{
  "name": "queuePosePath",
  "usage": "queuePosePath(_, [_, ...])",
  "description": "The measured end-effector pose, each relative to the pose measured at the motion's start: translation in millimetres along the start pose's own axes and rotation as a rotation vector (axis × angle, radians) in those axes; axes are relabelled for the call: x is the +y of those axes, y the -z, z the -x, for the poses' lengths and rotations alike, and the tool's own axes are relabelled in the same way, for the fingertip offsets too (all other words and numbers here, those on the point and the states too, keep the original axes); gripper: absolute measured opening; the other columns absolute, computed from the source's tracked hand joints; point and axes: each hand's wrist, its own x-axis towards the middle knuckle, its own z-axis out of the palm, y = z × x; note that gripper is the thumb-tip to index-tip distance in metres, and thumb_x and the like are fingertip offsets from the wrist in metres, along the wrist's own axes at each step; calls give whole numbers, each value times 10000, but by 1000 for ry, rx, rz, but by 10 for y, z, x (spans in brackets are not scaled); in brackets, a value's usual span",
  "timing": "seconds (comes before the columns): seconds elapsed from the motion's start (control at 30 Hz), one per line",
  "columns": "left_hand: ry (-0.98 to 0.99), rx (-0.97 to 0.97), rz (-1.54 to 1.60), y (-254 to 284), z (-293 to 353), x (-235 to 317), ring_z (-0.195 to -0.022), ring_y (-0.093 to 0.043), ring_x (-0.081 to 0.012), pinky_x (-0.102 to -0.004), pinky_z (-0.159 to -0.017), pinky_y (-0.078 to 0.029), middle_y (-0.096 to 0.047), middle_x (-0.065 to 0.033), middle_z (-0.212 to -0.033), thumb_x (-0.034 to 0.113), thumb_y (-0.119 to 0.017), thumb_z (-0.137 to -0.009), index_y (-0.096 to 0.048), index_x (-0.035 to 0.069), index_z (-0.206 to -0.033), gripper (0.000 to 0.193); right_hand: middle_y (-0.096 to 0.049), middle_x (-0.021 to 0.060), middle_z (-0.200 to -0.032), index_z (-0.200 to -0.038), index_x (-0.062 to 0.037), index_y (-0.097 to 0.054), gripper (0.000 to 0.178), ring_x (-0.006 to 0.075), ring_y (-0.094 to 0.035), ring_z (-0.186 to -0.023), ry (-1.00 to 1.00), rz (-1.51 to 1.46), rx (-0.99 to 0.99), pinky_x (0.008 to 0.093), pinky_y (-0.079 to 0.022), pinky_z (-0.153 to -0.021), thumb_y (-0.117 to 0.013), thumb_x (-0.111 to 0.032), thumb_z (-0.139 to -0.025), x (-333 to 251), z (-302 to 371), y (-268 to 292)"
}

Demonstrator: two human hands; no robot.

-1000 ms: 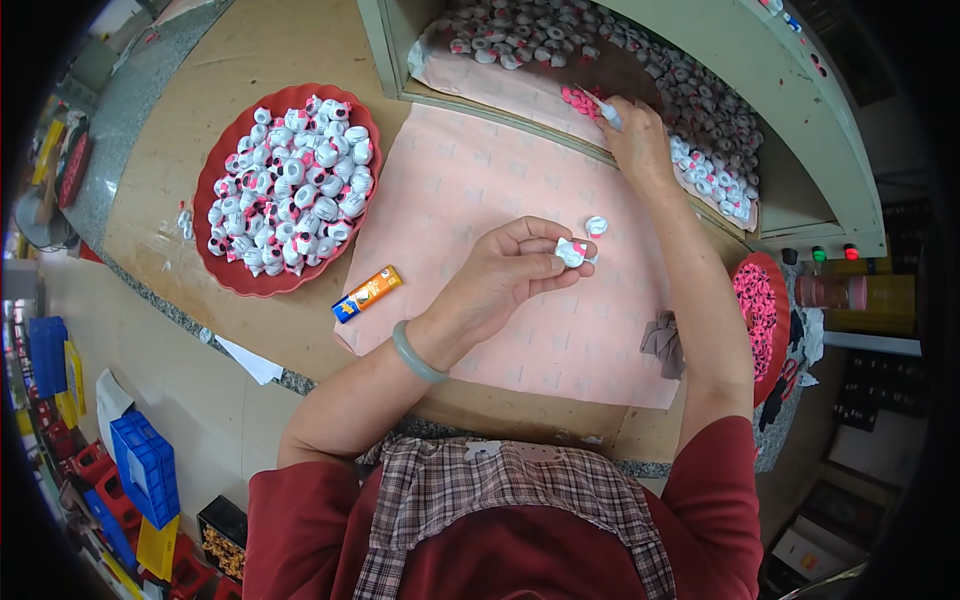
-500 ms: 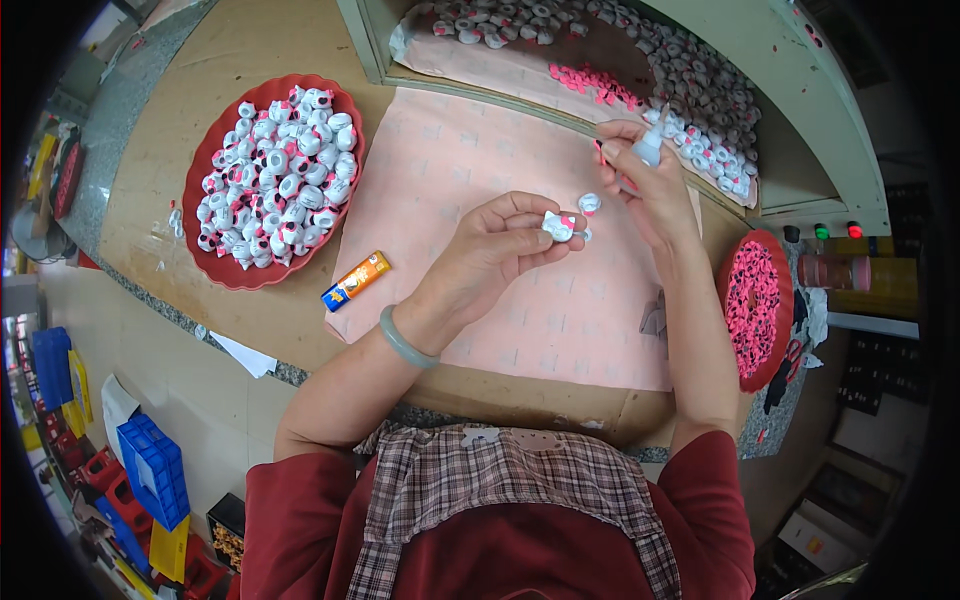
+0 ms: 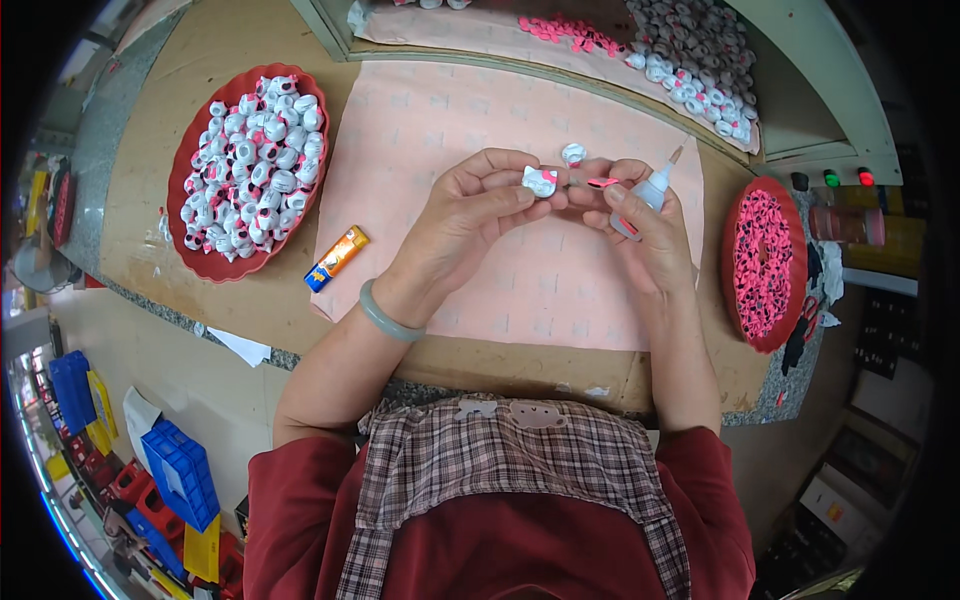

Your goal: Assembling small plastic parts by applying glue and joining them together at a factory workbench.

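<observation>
Between the fingertips of my left hand point(image 3: 487, 200) is a small white cat-head figure point(image 3: 540, 181) with a pink bow. My right hand point(image 3: 640, 215) grips a slim-tipped glue bottle point(image 3: 652, 190) in the palm, its nozzle angled up and to the right. A small pink-and-black piece point(image 3: 603, 183) is pinched at the right fingertips, close beside the cat head. Just beyond my hands another small white figure point(image 3: 573, 154) lies on the pink sheet point(image 3: 430, 110).
At left stands a red scalloped bowl point(image 3: 318, 165) heaped with white figures; nearby lies an orange-and-blue packet point(image 3: 337, 258). A red dish point(image 3: 733, 300) of pink-and-black pieces is at right. An open-fronted cabinet point(image 3: 830, 110) behind holds rows of figures and pink pieces point(image 3: 570, 33).
My right hand has come down and left from near the cabinet, bringing the glue bottle and pink piece beside the cat head. My left hand has shifted slightly; the whole view has tilted.
</observation>
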Motion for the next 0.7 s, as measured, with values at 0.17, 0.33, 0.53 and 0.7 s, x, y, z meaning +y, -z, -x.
queuePosePath(0.17, [-33,-3,-130,-14,14,-37,-977,-614,-197,-275,-873,-491,-603,-167,-1114,42,-574,-865,-544,2,-1121,261,-626,102,-863,-940,-39,-555,130,156,-620,-714,98,-13,-8,255,-504,-616,-614,-47,-825,118,2,110])
queuePosePath(0.33, [-63,-3,-272,-64,20,-36,-963,-615,-189,-282,-867,-494,-615,-143,-1091,43,-593,-853,-540,-17,-1164,322,-621,96,-832,-926,-26,-561,131,137,-578,-651,109,61,-2,249,-466,-571,-632,-49,-818,134,78,69])
queuePosePath(0.53, [-120,-6,-424,-122,41,-53,-973,-608,-181,-291,-869,-495,-625,-130,-1067,14,-589,-847,-565,-33,-1137,295,-625,94,-806,-911,-2,-568,122,133,-583,-659,123,206,-30,249,-470,-577,-634,-37,-815,185,121,-4])
queuePosePath(0.7, [-143,-21,-535,-117,46,-93,-992,-602,-182,-286,-877,-492,-621,-128,-1088,-6,-572,-853,-564,-25,-1146,294,-630,103,-807,-922,5,-571,128,148,-587,-657,84,292,-91,266,-488,-604,-631,-40,-818,204,105,67])
